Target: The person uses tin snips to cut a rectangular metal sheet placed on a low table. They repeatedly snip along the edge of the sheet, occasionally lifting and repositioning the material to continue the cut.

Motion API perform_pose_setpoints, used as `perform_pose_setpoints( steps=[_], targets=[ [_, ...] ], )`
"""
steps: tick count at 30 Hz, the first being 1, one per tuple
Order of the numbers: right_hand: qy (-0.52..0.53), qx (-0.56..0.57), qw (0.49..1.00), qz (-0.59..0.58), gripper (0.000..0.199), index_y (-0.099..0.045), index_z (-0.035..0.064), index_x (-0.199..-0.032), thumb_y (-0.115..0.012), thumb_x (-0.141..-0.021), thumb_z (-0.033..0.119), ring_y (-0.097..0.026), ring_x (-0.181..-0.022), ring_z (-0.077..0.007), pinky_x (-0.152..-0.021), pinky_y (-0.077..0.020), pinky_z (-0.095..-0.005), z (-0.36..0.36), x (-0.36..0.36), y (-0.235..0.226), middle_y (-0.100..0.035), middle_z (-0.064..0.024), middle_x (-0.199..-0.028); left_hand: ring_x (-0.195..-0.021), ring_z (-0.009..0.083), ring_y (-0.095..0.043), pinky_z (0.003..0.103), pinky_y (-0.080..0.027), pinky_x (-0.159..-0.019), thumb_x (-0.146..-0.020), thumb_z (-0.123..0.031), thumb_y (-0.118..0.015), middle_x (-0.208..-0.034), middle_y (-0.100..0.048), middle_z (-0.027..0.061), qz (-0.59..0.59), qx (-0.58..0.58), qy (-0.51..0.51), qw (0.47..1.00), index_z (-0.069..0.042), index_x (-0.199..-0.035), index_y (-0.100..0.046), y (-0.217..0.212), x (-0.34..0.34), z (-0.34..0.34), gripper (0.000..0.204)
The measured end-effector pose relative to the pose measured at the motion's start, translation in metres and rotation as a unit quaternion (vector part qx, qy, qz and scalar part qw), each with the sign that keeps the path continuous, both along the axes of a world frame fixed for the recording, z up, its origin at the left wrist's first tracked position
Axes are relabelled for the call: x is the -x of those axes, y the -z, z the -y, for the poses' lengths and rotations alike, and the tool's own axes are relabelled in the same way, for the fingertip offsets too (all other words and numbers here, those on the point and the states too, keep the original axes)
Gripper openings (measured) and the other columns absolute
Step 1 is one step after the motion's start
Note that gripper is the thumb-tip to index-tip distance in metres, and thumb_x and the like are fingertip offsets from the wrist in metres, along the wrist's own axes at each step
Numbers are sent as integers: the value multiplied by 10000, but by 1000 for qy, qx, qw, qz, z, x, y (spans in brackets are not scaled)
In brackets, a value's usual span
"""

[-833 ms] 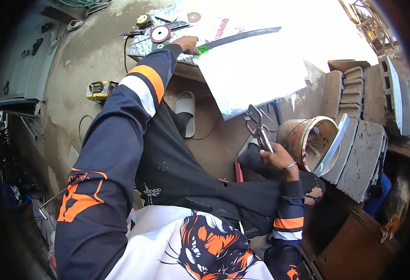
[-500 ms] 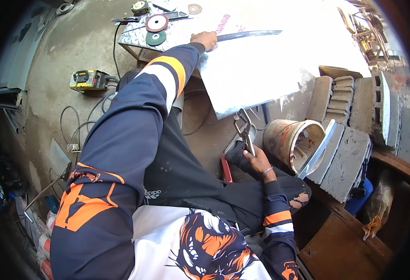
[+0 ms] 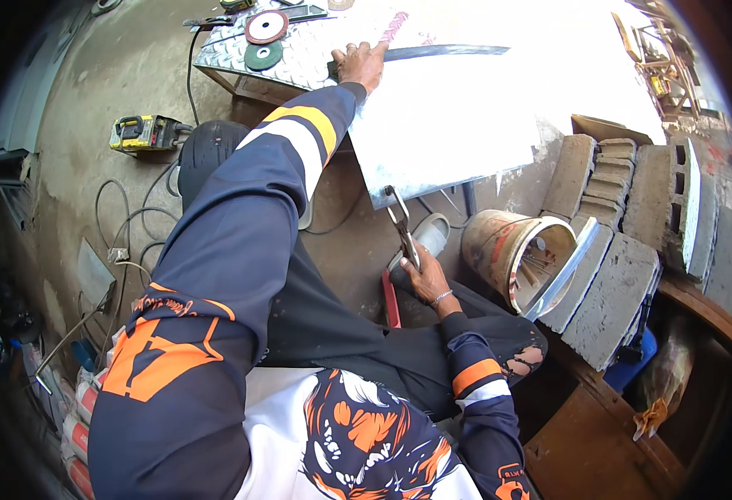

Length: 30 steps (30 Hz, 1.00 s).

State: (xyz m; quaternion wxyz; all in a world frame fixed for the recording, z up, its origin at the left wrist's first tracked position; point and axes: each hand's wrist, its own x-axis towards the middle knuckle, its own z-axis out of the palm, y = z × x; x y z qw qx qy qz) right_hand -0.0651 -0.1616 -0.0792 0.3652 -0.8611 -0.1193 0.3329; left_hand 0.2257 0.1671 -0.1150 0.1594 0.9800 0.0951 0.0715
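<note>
My left hand (image 3: pixel 360 67) lies on a long dark metal bar (image 3: pixel 445 52), fingers bent over it. A dark piece shows beside the hand's left side. Under the bar spreads a bright, glare-washed metal sheet (image 3: pixel 433 133) on the table. My right hand (image 3: pixel 427 275) is closed round the handles of a pair of locking clamp pliers (image 3: pixel 403 227). The pliers point upward, with their long curved jaws at the sheet's near corner. Whether the jaws grip the edge I cannot tell.
Grinding discs (image 3: pixel 266 27) lie on the tread-plate tabletop (image 3: pixel 303 62). A yellow-black machine (image 3: pixel 145 133) and cables stand on the floor at left. Right of my right hand are a dirty bucket (image 3: pixel 487 250) with rods and concrete blocks (image 3: pixel 608 287).
My right hand has moved left with the pliers, whose jaws now sit nearer the sheet's corner. My left hand has shifted slightly left, its fingers more spread. The view has shifted a little.
</note>
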Motion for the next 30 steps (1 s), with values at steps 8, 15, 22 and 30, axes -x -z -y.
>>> perform_pose_setpoints(
  steps=[8, 15, 22, 30],
  targets=[
    [17, -9, 1000, -6, 563, -434, 31, -1452, -625, -967, 244, -548, -1246, -418, -1052, -421, -427, -13, -3, 5, -595, -264, -1292, -1262, 412, -493, 613, -344, -965, -762, -439, -829, -1303, -562, 171, -88, -5, 74, 993, -168, -1429, -449, -23, -2, -3, 814],
    [24, 59, 998, 17, 406, -474, 36, -1332, -530, -1023, 293, -622, -995, -503, -840, -485, -529, -33, -3, -13, -648, -326, -1043, -1311, 390, -439, 589, -350, -956, -511, -423, -974, -1369, -489, 152, -130, -18, 100, 986, -175, -1519, -333, -39, 5, -9, 1220],
    [-21, 104, 993, 54, 362, -443, 51, -1326, -515, -1017, 226, -623, -915, -516, -783, -491, -557, -32, -4, 1, -630, -324, -1036, -1314, 387, -439, 593, -364, -945, -483, -428, -975, -1351, -496, 144, -132, -16, 90, 987, -161, -1489, -362, -37, 4, -9, 1208],
    [-77, 207, 969, 112, 295, -481, 97, -1227, -566, -949, 144, -638, -851, -487, -763, -516, -569, -35, -7, 1, -600, -288, -1124, -1336, 400, -426, 625, -364, -972, -528, -417, -967, -1370, -487, 158, -142, -22, 78, 987, -157, -1482, -344, -43, 12, -6, 1168]
  ],
)
